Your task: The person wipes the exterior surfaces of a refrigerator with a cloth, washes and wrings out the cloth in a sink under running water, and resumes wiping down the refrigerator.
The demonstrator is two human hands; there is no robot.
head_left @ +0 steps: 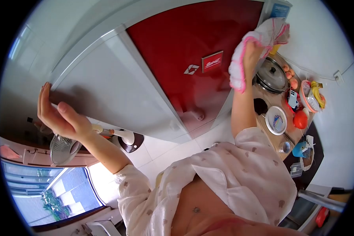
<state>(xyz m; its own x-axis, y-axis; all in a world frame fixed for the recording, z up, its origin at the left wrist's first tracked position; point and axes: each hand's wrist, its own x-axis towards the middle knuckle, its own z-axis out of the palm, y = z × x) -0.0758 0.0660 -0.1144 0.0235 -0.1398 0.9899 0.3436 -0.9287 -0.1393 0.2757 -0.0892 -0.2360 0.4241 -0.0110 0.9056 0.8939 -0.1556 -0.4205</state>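
Note:
My right hand (252, 58) is closed around a white cloth (236, 70) with pink stitched edging, part of which trails off to the upper right. It is raised at the right edge of a tall cabinet-like unit with a glossy red front panel (173, 51). My left hand (63, 116) reaches up to the far left corner of the unit's grey side panel (118, 74). Its fingers are stretched out along the panel's edge, with the thumb apart and nothing in the palm.
On the right, a wooden counter (281, 141) carries a lidded pot (272, 74), a white round dish (276, 120), a phone (293, 99) and a fruit basket (308, 100) with bananas (318, 94). A wire strainer (63, 149) hangs below my left hand. A window (55, 196) is at lower left.

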